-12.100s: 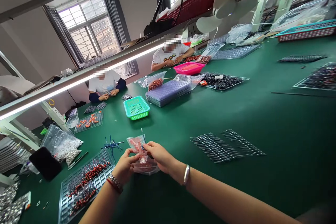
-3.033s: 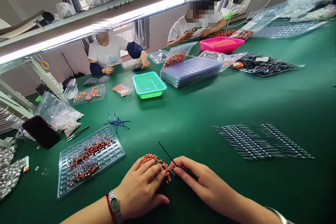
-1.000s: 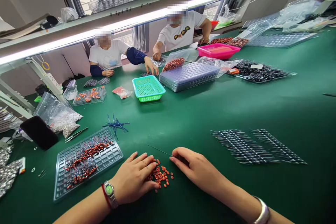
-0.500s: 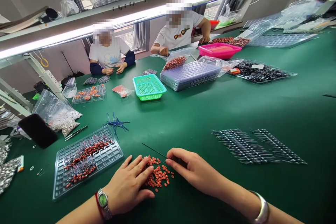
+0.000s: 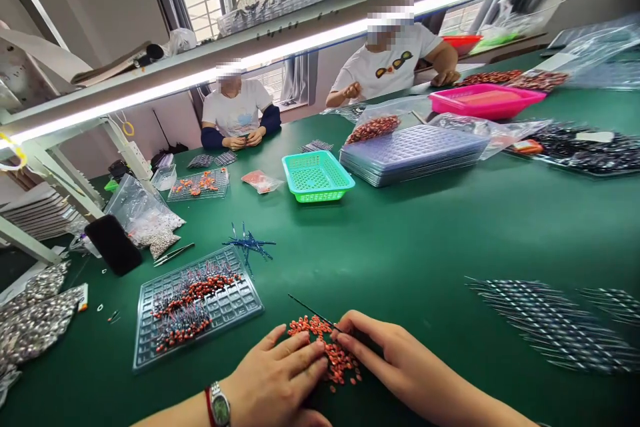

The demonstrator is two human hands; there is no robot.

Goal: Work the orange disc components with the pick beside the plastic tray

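Observation:
My left hand (image 5: 285, 370) lies palm down, fingers spread, over the left side of a loose pile of small orange-red ring-like beads (image 5: 340, 360). Part of the pile is hidden under its fingers. At the right edge of the beads, my right hand (image 5: 387, 353) pinches a thin dark strand (image 5: 311, 309) between thumb and fingertips. The strand slants up and left above the pile, its far tip free. Left of my hands is a clear compartment tray (image 5: 250, 300) bearing dark strands with orange-red beads. Rows of dark beaded strands (image 5: 550, 320) lie to the right.
Blue strands (image 5: 249, 242), tweezers (image 5: 174, 254) and a black phone (image 5: 114, 245) lie beyond the tray. A green basket (image 5: 320, 195), stacked plastic trays (image 5: 415, 153) and a pink tray (image 5: 485, 103) stand farther back. Two people sit across the table under a lamp bar (image 5: 300, 40).
The view has turned left, so the table's things sit farther right. Both my hands keep nearly the same pose at the beads. The farther right co-worker's hand has lifted a little.

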